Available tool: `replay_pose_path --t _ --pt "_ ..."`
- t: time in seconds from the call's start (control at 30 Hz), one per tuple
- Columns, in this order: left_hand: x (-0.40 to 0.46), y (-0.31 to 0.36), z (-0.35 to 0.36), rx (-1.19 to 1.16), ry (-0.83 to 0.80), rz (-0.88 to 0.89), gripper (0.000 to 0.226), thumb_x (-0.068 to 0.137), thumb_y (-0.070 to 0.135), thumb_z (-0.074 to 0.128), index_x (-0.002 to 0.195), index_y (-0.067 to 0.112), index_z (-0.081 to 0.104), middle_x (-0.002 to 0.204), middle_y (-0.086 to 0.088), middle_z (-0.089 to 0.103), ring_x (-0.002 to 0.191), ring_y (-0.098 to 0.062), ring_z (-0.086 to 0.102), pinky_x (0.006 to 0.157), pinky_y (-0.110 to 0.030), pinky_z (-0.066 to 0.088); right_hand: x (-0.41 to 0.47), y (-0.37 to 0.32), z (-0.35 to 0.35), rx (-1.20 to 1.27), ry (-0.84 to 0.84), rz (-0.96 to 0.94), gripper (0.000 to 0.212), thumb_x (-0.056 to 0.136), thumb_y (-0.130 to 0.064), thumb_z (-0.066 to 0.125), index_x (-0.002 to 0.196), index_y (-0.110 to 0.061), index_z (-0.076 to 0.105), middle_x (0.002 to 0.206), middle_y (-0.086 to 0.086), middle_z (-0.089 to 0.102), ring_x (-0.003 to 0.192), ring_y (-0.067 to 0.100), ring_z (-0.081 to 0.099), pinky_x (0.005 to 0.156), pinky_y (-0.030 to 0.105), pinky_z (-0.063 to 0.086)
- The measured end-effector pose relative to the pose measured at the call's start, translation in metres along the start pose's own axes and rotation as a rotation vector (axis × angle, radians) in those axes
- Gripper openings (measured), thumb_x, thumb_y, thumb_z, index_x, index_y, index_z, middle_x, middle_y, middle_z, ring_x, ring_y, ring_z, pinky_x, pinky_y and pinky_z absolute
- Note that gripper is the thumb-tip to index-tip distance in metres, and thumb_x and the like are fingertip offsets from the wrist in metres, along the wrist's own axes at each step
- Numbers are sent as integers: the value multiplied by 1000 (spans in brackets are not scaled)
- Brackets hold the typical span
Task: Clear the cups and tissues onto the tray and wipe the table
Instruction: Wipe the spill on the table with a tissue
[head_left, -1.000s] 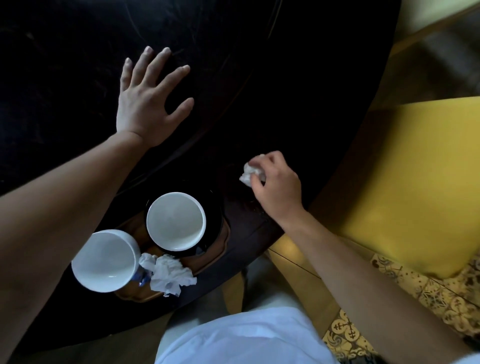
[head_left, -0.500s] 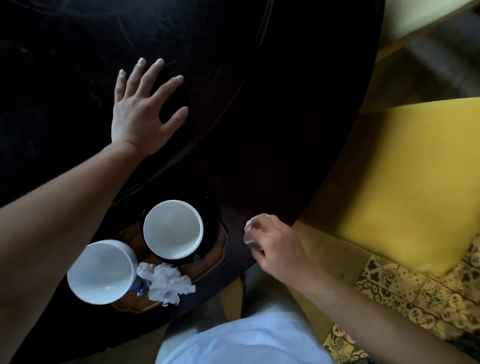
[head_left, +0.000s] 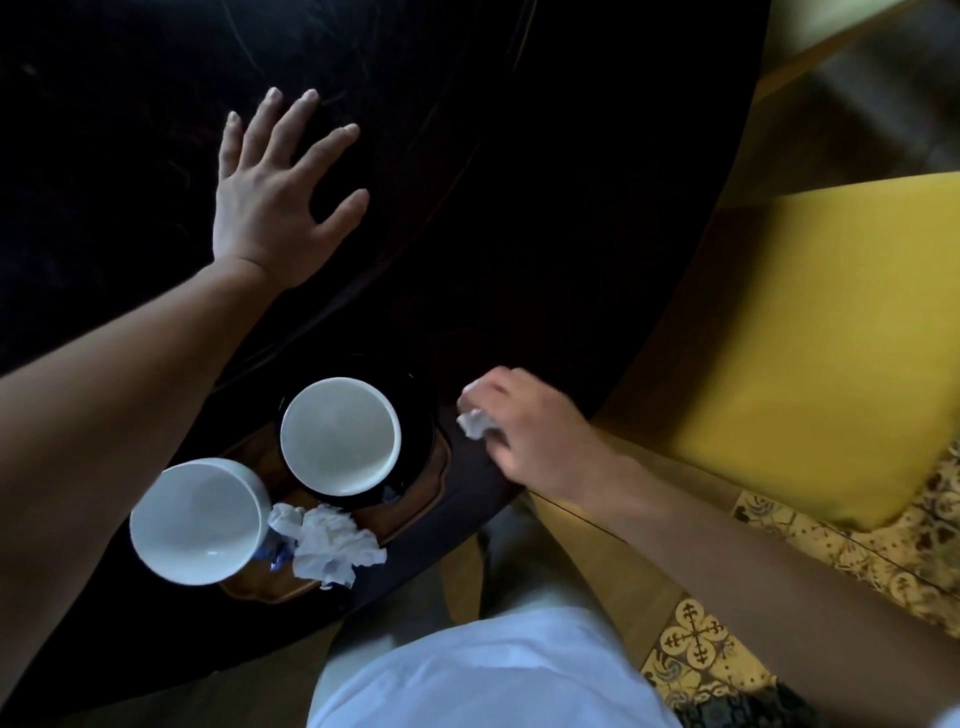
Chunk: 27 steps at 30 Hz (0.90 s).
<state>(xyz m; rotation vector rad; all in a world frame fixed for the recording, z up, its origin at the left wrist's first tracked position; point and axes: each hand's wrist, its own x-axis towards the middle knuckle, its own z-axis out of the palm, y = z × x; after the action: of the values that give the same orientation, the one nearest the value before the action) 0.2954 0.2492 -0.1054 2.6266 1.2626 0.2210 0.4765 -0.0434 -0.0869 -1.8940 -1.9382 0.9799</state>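
I am doing the wiping step now. My right hand (head_left: 535, 436) is pinching a small crumpled tissue (head_left: 475, 421) in its curled fingers and rubbing it on the dark surface (head_left: 519, 182), just beside the wooden tray (head_left: 415, 499). My left hand (head_left: 275, 202) is lying flat on the surface with its fingers spread wide, well apart from the tray. Both white cups (head_left: 340, 436) and a bigger tissue wad (head_left: 332, 545) are sitting on the tray already. Next, I think, I am needing to keep pushing the tissue across the surface, then drop it on the tray. Half a second ago my right hand was nearer the surface's edge; now it is closer to the tray.
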Motion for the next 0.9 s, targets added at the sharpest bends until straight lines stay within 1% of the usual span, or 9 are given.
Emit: replay_pose_path --t 0.13,0.33,0.4,0.47,0.53,0.6,0.7,0.8,0.9 --pt "-1 0 0 -1 -6 0 59 102 62 46 155 37 42 172 1 24 161 -27 10 128 -53 2 -12 3 6 24 -24 25 19 87 -13 69 105 -19 71 117 -3 63 110 17 60 88 31 53" --pt "0 -1 -1 3 -14 7 60 102 63 45 156 37 41 172 0 23 161 -27 10 128 -55 2 -14 35 -32 -49 17 191 16 84 -11 73 99 -17 72 113 -1 65 107 21 63 89 42 55" --pt "-1 -2 -1 6 -17 7 60 102 63 45 156 37 41 172 0 23 161 -27 10 128 -55 3 -13 48 -47 -24 113 283 17 82 -7 72 98 -14 74 112 2 67 103 23 66 88 42 55" --pt "0 -2 -1 6 -17 3 60 102 63 45 156 37 41 172 0 23 161 -27 9 128 -55 3 -11 64 -61 45 300 355 20 83 -5 72 102 -10 76 110 7 70 98 25 68 85 37 55" --pt "0 -2 0 7 -13 4 60 102 64 45 156 38 41 172 1 23 161 -26 10 128 -55 3 -9 75 -71 89 464 403 23 88 -9 72 111 -7 75 114 10 71 101 22 68 86 31 54" --pt "0 -1 1 4 -7 7 60 102 64 45 156 38 41 172 1 23 161 -27 10 128 -55 4 -8 81 -68 124 545 460 29 91 -13 73 119 -6 72 119 11 71 107 20 66 91 29 54" --pt "0 -1 1 -5 -3 5 59 102 63 46 155 38 42 172 1 24 160 -27 11 128 -54 3 -10 74 -45 123 552 532 34 91 -9 72 125 -3 69 126 14 67 115 23 64 98 31 53" --pt "0 -1 1 5 -7 3 60 102 63 45 155 38 42 172 1 24 160 -27 11 128 -54 3 -21 54 -16 135 522 552 30 90 -10 74 120 -9 72 120 12 66 106 27 67 90 35 57" --pt "1 0 1 -1 -2 1 59 102 63 46 155 37 42 172 1 24 160 -27 12 128 -54 3 -35 26 12 178 427 502 28 88 -17 77 115 -15 73 113 5 66 95 22 67 81 35 56"
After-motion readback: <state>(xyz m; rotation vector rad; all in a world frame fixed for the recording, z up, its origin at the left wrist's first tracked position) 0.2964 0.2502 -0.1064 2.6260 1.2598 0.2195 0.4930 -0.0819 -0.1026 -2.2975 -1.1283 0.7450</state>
